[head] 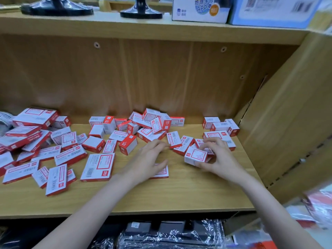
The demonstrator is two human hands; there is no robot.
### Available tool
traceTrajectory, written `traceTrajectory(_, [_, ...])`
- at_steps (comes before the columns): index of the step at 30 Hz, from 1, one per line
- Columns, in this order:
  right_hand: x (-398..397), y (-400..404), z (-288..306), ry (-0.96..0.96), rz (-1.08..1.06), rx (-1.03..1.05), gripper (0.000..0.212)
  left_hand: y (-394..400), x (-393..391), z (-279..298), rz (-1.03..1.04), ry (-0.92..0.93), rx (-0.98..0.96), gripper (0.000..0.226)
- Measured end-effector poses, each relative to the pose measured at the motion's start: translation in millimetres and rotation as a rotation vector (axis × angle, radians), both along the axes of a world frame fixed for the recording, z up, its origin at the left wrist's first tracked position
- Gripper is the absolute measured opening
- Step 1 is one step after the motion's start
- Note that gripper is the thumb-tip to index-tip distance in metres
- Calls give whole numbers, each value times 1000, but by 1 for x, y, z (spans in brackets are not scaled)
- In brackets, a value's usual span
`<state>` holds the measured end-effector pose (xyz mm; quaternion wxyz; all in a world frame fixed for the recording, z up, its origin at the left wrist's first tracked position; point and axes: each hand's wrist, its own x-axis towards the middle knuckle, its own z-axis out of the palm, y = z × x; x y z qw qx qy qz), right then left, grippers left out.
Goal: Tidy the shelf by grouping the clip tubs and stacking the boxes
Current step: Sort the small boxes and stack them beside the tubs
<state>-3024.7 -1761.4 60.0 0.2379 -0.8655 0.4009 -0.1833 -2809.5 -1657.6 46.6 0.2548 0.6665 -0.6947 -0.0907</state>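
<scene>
Shelf: you are working on a pale wood-grain shelf board (179,193) with a matching back panel and a slanted side panel at your right; the surface looks smooth and matt.
Boxes: small red-and-white cardboard boxes (100,141) lie scattered over the board, thickest at the left and along the back, some flat, some on edge, several overlapping.
Larger flat box: one wider red-and-white box (98,167) lies face up just left of your left forearm.
Right hand: your right hand (215,159) curls its fingers round a small box (195,156), white face with a red frame, held just above the board near the right side.
Left hand: your left hand (149,159) is spread with straight fingers, palm down over a flat box (161,172) whose corner shows under it; you cannot tell whether it presses on it.
Right back corner: a few boxes (221,125) sit close together against the back.
Upper shelf: two glossy black round bases (57,8) and printed cartons (201,9) stand above.
Below: dark items in crinkled clear plastic wrap (170,234).
</scene>
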Motion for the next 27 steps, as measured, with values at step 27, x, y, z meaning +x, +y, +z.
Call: traceTrajectory(27, [-7,-32,-13,186,-137,-41,50,-16,17,1,35,48,71,40])
